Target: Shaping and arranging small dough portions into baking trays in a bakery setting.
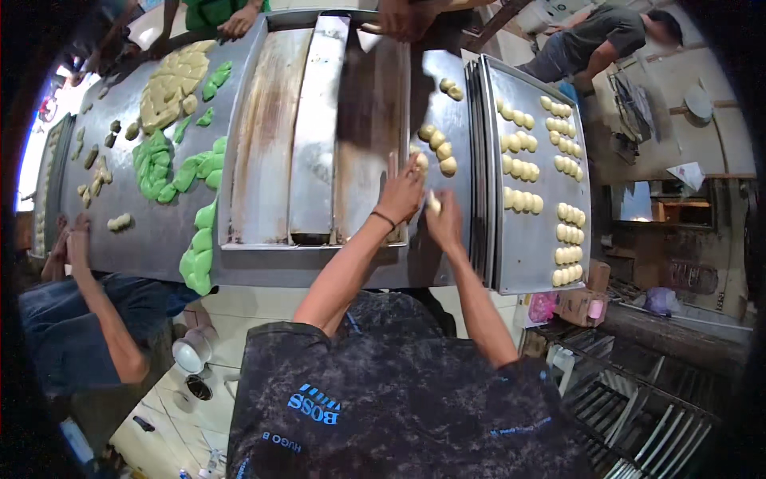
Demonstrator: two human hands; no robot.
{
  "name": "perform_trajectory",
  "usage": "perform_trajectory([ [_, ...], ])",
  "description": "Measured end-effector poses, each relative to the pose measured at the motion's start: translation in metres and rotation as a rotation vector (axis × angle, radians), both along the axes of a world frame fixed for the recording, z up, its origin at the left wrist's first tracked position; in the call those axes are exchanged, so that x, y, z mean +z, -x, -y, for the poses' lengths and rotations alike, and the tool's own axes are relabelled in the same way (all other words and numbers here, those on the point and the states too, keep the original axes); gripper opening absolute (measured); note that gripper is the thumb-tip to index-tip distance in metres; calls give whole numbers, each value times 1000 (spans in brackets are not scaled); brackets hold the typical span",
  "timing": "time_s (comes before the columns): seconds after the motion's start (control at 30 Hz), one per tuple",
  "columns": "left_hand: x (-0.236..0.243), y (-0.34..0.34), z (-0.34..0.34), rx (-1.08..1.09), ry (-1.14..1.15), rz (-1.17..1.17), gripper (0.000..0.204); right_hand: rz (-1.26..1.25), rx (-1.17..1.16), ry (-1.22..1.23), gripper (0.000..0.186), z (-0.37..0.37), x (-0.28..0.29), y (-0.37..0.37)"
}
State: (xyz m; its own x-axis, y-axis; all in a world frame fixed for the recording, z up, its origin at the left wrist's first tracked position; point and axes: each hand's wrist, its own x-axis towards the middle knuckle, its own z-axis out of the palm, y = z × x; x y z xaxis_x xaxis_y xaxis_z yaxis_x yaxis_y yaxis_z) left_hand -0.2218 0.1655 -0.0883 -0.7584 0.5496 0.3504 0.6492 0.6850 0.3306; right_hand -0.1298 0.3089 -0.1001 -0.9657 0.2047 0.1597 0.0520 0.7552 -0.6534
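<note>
My left hand (401, 196) reaches over the right rim of a long metal pan (271, 144), its fingers stretched out. Their tips touch a pale dough piece (421, 161) on the steel table. Closer to me, my right hand (447, 223) is closed, with a small pale piece of dough (433, 202) showing between thumb and fingers. Just beyond both hands lies a curved row of joined dough balls (437, 142), and a shorter dough cluster (451, 89) sits farther back. A dark, blurred shape (375, 96) covers part of the pan.
At right, a tray (527, 247) on a stack carries rows of dough balls. Green dough (152, 166) and a cut pale slab (171, 84) lie on the table's left side. Other people's hands (239, 22) are at the far edge and left; another person (606, 40) stands back right.
</note>
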Motion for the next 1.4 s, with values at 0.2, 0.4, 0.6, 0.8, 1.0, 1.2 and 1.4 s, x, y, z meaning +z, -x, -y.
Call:
perform_trajectory([
  [0.2, 30, -49, 22, 68, -287, 347, 25, 261, 161, -200, 53, 4, 22, -147],
  [0.4, 79, -84, 85, 200, -528, 541, 27, 208, 80, -719, 75, -13, -27, -7],
  [0.6, 94, -99, 135, 276, -514, 525, 31, 40, -107, -720, 66, -5, -34, 25],
  [0.8, 74, -109, 166, 324, -758, 1070, 37, 25, 146, -515, 53, 12, -14, -118],
  [1.0, 57, -84, 131, 44, -687, 856, 39, 78, 158, 178, 31, 26, 67, -59],
  [1.2, 29, -54, 135, -84, -261, 550, 29, 276, 564, 212, 32, 78, 62, 19],
  [1.4, -9, -72, 151, -60, 54, 69, 24, 29, 696, -64, 30, 66, 28, 50],
])
